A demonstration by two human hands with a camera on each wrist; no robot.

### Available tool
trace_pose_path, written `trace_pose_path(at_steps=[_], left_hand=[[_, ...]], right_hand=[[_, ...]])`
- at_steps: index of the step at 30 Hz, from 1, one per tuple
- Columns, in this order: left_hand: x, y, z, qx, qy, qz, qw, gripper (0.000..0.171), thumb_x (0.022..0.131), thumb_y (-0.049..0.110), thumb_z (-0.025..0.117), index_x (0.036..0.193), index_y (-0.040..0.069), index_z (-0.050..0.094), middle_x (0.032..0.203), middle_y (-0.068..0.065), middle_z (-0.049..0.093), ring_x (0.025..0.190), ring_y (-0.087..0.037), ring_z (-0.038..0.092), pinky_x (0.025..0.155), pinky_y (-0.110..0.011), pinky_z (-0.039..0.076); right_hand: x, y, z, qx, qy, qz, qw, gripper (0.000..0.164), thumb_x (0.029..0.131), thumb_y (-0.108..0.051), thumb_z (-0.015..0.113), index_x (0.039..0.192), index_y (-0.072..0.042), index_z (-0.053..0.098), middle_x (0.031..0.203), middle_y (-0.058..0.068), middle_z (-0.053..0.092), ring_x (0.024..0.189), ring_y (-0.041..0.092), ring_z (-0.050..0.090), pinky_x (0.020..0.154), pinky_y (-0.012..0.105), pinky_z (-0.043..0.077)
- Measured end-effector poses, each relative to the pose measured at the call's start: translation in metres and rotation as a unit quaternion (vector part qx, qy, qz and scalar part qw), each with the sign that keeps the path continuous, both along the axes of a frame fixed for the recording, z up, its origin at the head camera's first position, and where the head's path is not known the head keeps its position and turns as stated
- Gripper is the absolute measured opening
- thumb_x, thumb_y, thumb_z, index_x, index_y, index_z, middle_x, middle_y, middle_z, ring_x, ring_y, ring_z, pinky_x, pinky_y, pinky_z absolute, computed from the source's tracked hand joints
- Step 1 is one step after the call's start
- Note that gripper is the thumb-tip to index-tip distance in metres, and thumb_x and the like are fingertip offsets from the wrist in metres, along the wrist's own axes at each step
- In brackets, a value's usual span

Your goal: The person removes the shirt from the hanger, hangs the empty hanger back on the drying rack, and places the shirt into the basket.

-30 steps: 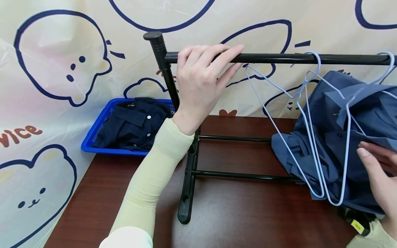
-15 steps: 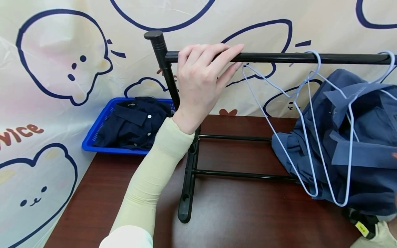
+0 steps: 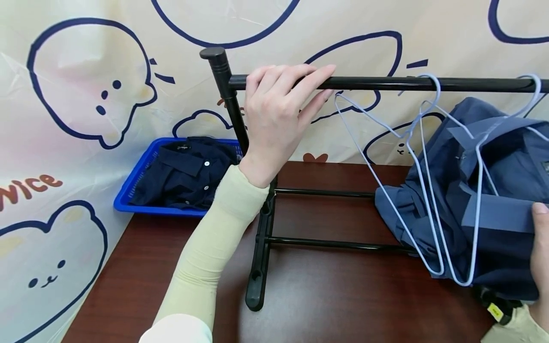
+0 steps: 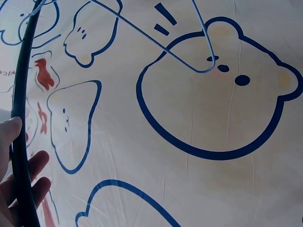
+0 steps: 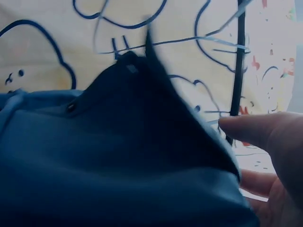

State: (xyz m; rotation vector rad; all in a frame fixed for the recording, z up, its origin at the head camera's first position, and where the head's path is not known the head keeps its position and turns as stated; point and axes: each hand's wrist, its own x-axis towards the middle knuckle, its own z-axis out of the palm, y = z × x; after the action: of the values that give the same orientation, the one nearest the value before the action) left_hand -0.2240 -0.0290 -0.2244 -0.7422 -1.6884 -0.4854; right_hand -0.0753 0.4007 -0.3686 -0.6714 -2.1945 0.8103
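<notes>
My left hand [image 3: 279,121] grips the black top rail [image 3: 377,84] of a clothes rack near its left post; in the left wrist view the thumb and curled fingers [image 4: 39,164] lie on opposite sides of the bar. Cut off by the right frame edge, my right hand [image 3: 541,262] is at the front edge of a blue-grey shirt [image 3: 502,243]. Seen from the right wrist, the thumb is apart from the fingers, which the shirt [image 5: 142,142] partly hides. This shirt sits about a pale blue wire hanger [image 3: 477,190] hooked on the rail; its collar is open.
Another pale blue hanger [image 3: 409,143] hangs on the rail left of the shirt. A blue basket [image 3: 122,202] with a folded dark navy shirt [image 3: 184,166] stands behind the rack's left post [image 3: 223,81]. Lower bars [image 3: 326,242] cross above the brown table [image 3: 343,295]; a printed curtain is behind.
My right hand has moved out to the right and then partly back into view. The shirt's front edge has been drawn rightward and the hangers swayed. The left hand has stayed on the rail.
</notes>
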Motion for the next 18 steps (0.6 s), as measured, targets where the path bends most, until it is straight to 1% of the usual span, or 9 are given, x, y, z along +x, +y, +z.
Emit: trace_pose_path(at_steps=[1, 2, 3, 4, 7, 9, 12, 15, 18], left_hand=[[0.0, 0.0, 0.0, 0.001, 0.001, 0.0, 1.0, 0.031, 0.105, 0.037, 0.058, 0.122, 0.019, 0.077, 0.111, 0.001, 0.074, 0.102, -0.019, 0.063, 0.099, -0.037, 0.037], [0.0, 0.0, -0.001, 0.002, 0.001, 0.0, 1.0, 0.03, 0.105, 0.036, 0.059, 0.121, 0.019, 0.077, 0.111, 0.001, 0.074, 0.102, -0.019, 0.063, 0.099, -0.037, 0.037], [0.0, 0.0, -0.001, 0.004, 0.002, 0.0, 1.0, 0.03, 0.105, 0.036, 0.059, 0.121, 0.019, 0.077, 0.111, 0.001, 0.074, 0.102, -0.019, 0.063, 0.099, -0.037, 0.037], [0.0, 0.0, -0.001, 0.005, 0.003, 0.0, 1.0, 0.03, 0.104, 0.036, 0.06, 0.121, 0.019, 0.078, 0.111, 0.001, 0.074, 0.102, -0.019, 0.063, 0.099, -0.037, 0.037], [0.0, 0.0, -0.001, 0.008, 0.004, 0.0, 1.0, 0.029, 0.104, 0.035, 0.06, 0.12, 0.019, 0.078, 0.111, 0.001, 0.074, 0.102, -0.019, 0.063, 0.098, -0.037, 0.037], [0.0, 0.0, -0.001, 0.007, 0.003, 0.0, 1.0, 0.029, 0.104, 0.036, 0.06, 0.12, 0.019, 0.078, 0.111, 0.001, 0.074, 0.102, -0.019, 0.063, 0.099, -0.037, 0.037], [0.0, 0.001, -0.001, 0.004, 0.002, -0.001, 1.0, 0.03, 0.104, 0.036, 0.06, 0.121, 0.019, 0.078, 0.111, 0.0, 0.074, 0.103, -0.019, 0.063, 0.099, -0.037, 0.037], [0.0, 0.001, 0.0, 0.004, 0.001, -0.001, 1.0, 0.03, 0.104, 0.036, 0.059, 0.121, 0.019, 0.078, 0.111, 0.0, 0.074, 0.103, -0.019, 0.063, 0.099, -0.037, 0.037], [0.0, 0.001, 0.0, 0.004, 0.0, 0.0, 1.0, 0.03, 0.104, 0.036, 0.06, 0.121, 0.019, 0.078, 0.111, 0.0, 0.074, 0.103, -0.019, 0.063, 0.099, -0.037, 0.037]], right_hand=[[-0.001, 0.002, -0.003, -0.021, -0.011, -0.006, 1.0, 0.047, 0.111, -0.038, 0.038, 0.148, -0.012, 0.052, 0.147, 0.0, 0.049, 0.132, 0.014, 0.042, 0.117, 0.03, 0.02], [0.001, -0.006, 0.002, -0.044, -0.029, -0.015, 0.998, 0.052, 0.111, -0.038, 0.035, 0.151, -0.007, 0.046, 0.151, 0.007, 0.044, 0.136, 0.022, 0.04, 0.118, 0.032, 0.017], [0.0, -0.008, 0.004, -0.063, -0.047, -0.025, 0.997, 0.055, 0.111, -0.039, 0.033, 0.154, -0.006, 0.041, 0.157, 0.016, 0.036, 0.142, 0.03, 0.033, 0.12, 0.036, 0.014], [-0.001, -0.006, 0.002, -0.078, -0.069, -0.032, 0.994, 0.059, 0.112, -0.038, 0.031, 0.158, -0.001, 0.03, 0.161, 0.023, 0.025, 0.145, 0.038, 0.026, 0.121, 0.041, 0.012], [-0.007, 0.002, -0.008, -0.114, -0.11, -0.06, 0.986, 0.068, 0.109, -0.049, 0.025, 0.162, -0.006, 0.022, 0.165, 0.019, 0.017, 0.148, 0.036, 0.02, 0.121, 0.044, 0.011], [-0.007, -0.004, -0.004, -0.139, -0.134, -0.076, 0.978, 0.07, 0.108, -0.051, 0.024, 0.162, -0.006, 0.018, 0.165, 0.02, 0.015, 0.149, 0.037, 0.018, 0.121, 0.045, 0.011], [-0.001, -0.032, 0.014, -0.156, -0.13, -0.081, 0.976, 0.067, 0.11, -0.044, 0.023, 0.162, -0.002, 0.014, 0.163, 0.024, 0.016, 0.148, 0.038, 0.019, 0.121, 0.044, 0.012], [0.006, -0.053, 0.03, -0.142, -0.118, -0.055, 0.981, 0.063, 0.111, -0.036, 0.023, 0.162, -0.004, 0.008, 0.164, 0.024, 0.012, 0.148, 0.038, 0.017, 0.121, 0.043, 0.011], [0.009, -0.061, 0.034, -0.108, -0.106, -0.031, 0.988, 0.061, 0.11, -0.033, 0.023, 0.164, -0.01, 0.006, 0.166, 0.02, 0.008, 0.15, 0.036, 0.013, 0.121, 0.042, 0.009]])
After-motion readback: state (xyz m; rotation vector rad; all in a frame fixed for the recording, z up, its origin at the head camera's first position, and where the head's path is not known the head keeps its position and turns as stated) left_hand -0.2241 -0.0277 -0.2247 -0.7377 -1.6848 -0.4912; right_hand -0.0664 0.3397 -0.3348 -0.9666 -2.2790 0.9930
